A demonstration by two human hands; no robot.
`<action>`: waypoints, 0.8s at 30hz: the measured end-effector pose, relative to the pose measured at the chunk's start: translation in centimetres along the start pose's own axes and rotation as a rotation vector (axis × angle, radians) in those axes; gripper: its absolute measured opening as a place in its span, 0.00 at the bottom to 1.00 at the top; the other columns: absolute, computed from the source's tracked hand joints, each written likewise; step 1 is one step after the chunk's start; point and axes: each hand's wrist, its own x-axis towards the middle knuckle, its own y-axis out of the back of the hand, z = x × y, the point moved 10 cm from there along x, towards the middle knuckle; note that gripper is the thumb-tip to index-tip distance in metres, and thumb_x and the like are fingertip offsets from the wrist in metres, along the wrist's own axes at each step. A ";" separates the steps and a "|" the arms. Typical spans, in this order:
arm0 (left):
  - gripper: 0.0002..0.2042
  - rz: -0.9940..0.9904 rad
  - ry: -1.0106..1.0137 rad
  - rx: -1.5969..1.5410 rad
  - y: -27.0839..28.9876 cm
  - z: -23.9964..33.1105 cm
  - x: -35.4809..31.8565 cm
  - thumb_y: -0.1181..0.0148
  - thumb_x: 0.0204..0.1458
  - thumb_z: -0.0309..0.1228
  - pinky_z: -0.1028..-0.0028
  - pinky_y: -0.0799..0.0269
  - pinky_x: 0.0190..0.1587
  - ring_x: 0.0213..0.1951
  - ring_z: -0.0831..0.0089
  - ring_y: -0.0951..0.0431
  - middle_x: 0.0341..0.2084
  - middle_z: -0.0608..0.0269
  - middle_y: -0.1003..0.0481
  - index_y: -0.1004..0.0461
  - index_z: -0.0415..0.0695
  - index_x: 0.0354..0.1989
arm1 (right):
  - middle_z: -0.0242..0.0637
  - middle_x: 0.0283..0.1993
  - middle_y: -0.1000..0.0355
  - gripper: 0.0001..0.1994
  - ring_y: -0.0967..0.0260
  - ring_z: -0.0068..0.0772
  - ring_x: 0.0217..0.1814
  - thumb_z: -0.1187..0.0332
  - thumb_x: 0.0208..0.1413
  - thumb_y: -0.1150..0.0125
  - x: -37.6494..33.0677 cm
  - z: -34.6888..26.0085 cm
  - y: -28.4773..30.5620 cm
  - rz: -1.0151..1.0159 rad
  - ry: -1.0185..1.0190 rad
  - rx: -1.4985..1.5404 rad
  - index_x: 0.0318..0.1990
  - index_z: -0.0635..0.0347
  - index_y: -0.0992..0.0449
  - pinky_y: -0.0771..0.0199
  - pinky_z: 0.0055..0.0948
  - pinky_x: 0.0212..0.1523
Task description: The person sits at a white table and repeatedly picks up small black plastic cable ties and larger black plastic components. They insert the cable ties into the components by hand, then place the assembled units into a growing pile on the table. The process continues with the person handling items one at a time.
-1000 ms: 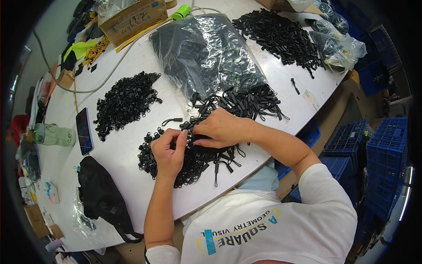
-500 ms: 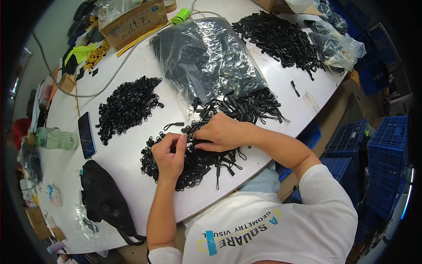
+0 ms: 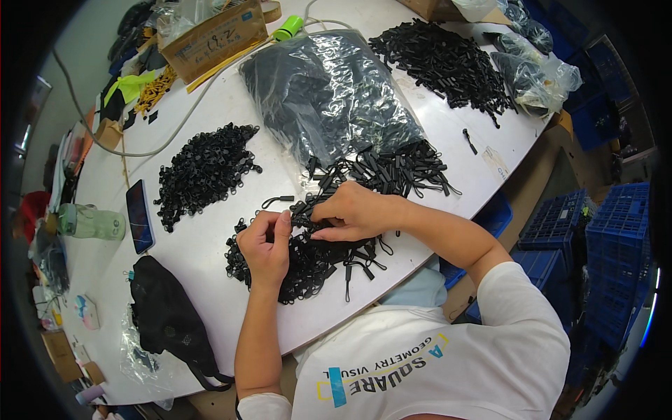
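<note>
Over a pile of small black zipper sliders [image 3: 308, 269], my left hand [image 3: 264, 245] has its thumb and fingers closed in a pinch. My right hand [image 3: 357, 210] pinches just beside it, with its fingertips pointing left toward the left thumb. Whatever small black piece sits between the fingertips is too hidden to make out. Black cord zipper pulls [image 3: 392, 168] spill from the mouth of a large see-through plastic bag [image 3: 329, 91] beyond my hands. One loose looped zipper pull [image 3: 278, 200] lies just past the left hand.
Another heap of black sliders [image 3: 203, 171] lies to the left, near a phone [image 3: 139, 217], a green bottle [image 3: 94, 222] and a black fabric bag [image 3: 168, 311]. At the far right is a heap of zipper pulls [image 3: 444, 63]. A cardboard box [image 3: 213, 42] stands at the back; blue crates [image 3: 616, 238] stack beside the table.
My left hand has shifted slightly left, and the gap between the two hands' fingertips is a little wider. The right hand has barely moved.
</note>
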 end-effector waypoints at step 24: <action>0.11 0.059 -0.080 0.185 0.3 1.4 0.1 0.40 0.51 0.28 0.80 0.42 0.19 0.14 0.82 0.36 0.09 0.66 0.32 0.29 0.36 0.19 | 0.32 0.13 0.38 0.11 0.40 0.29 0.13 0.65 0.46 0.32 0.0 -0.3 1.0 0.015 -0.015 0.222 0.25 0.61 0.28 0.42 0.25 0.16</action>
